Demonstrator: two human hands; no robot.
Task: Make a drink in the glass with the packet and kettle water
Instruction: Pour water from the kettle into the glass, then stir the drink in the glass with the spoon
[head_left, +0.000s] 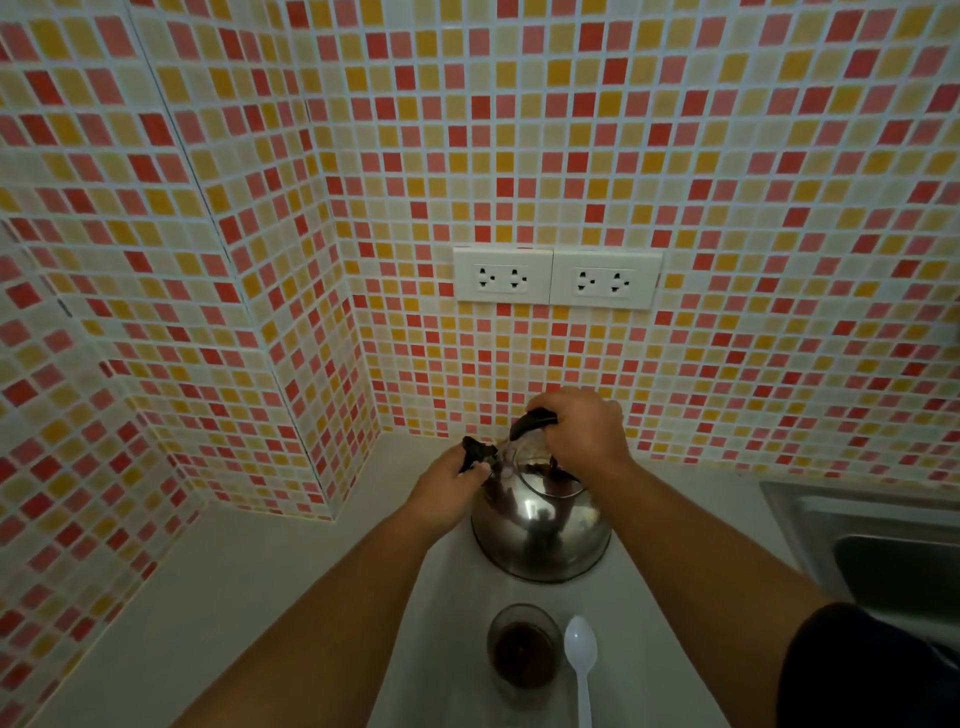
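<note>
Steel kettle (540, 535) — both hands gripping — beside glass (524, 652).

Your round polished steel kettle (540, 535) has a mirror-bright metal body with black matt plastic fittings at handle and lid. The small clear glass (524, 649) is smooth and see-through around dark contents. Beside it, your white plastic spoon (581, 654) looks glossy. The pale surface (260, 597) is smooth and matt; the brushed metal sink (883, 540) shines dully.
</note>
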